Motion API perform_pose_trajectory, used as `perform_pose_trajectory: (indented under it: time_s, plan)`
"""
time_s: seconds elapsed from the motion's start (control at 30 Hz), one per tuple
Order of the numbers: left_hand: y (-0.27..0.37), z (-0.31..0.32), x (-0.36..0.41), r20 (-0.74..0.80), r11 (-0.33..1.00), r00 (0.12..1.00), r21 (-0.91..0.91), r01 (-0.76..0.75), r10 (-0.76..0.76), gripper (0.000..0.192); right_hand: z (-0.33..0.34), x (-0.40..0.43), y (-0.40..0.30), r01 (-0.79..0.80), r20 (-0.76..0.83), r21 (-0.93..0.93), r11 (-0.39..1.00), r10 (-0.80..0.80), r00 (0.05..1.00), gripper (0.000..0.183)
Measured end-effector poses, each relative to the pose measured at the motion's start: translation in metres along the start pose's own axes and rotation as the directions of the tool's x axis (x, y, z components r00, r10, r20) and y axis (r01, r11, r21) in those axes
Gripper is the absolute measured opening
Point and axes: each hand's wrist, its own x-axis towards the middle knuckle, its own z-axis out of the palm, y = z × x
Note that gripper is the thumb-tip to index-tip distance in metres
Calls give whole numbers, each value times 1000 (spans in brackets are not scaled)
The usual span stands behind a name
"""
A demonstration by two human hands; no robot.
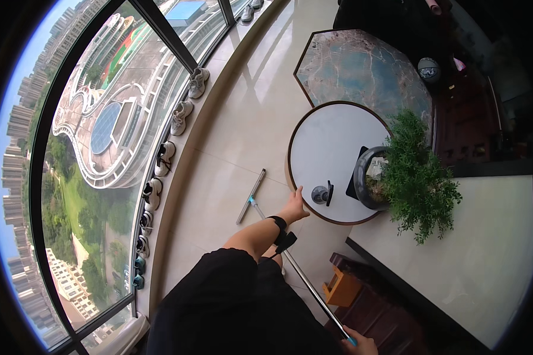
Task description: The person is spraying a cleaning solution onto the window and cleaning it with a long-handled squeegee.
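A long-handled floor squeegee with a metal pole (313,288) slants across the floor. Its flat bar head (250,196) rests on the tiles, joined by a light blue connector. My right hand (359,341) grips the pole's blue end at the bottom of the view. My left hand (296,207) is at the rim of the round white table (337,146), its fingers spread and holding nothing; whether it presses on the edge is hard to tell. On that table stand a small round grey object (320,194) with a dark upright piece and a glass bowl planter (373,177) with a leafy green plant (419,186).
Several pairs of shoes (163,159) line the window ledge on the left. A marble-patterned polygonal table (359,66) stands beyond the round one. To the right are a pale countertop (484,257), an orange wooden stool (343,288) and a ball (428,69).
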Motion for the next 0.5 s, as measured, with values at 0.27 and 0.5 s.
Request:
perform_pose_trajectory:
  time_s: [0.27,0.5]
  plan:
    - [36,33,86,21,998,999,-50,-29,30,121,-41,7,-72,-248,91,13,969,246,965,36]
    - [34,58,104,155,985,985,-167,-48,74,77,-53,13,-91,-328,126,121,937,313,941,39]
